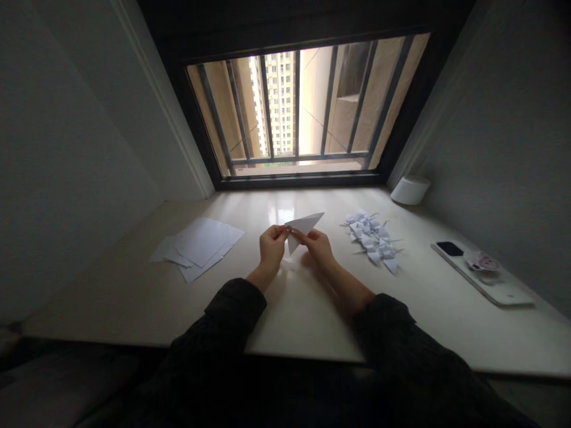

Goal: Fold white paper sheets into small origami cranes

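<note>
In the head view, your left hand [271, 245] pinches the left corner of a folded white paper [307, 223], and your right hand [318, 246] grips it just beside, its sharp tip pointing up and to the right above the middle of the desk [306, 330]. To your left lies a loose pile of white sheets [203, 242]; to your right sits a cluster of folded paper cranes [373, 239], with a phone [499, 290] farther right and a white cylindrical object [410, 190] near the window [285, 113].
</note>
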{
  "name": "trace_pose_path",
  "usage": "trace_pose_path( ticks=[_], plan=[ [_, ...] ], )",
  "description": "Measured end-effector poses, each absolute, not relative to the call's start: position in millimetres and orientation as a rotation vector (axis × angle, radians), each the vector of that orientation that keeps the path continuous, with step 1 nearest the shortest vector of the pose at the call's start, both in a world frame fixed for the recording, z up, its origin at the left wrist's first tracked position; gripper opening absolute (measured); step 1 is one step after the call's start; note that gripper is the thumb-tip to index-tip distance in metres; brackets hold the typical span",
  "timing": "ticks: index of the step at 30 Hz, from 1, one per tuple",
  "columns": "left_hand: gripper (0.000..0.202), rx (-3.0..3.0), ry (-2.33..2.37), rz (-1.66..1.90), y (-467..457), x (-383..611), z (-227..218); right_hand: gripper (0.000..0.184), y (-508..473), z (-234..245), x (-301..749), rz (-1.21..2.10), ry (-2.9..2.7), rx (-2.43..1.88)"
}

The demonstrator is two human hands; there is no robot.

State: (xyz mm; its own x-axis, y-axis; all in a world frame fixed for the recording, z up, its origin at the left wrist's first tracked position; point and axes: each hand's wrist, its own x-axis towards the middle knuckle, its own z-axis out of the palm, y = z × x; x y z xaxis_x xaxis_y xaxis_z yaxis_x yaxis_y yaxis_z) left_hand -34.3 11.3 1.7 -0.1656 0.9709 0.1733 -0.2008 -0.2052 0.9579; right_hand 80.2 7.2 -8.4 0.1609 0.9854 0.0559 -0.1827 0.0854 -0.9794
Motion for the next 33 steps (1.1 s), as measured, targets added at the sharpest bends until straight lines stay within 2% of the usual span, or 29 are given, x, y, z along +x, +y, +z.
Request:
trace_pose_path(
  ticks=[9, 20, 33],
  plan=[
    [0.019, 1.107, 1.057, 1.605, 5, -32, 7, 0.031, 1, 4, 82, 1.191, -0.935, -1.109],
    [0.023, 1.093, 1.113, 1.634, 10, -40, 10, 0.031, 10, -10, 89, 1.233, -1.152, -0.968],
    [0.024, 0.893, 1.139, 1.589, 9, -36, 7, 0.038, 14, -15, 89, 1.146, -1.054, -1.126]
  ],
)
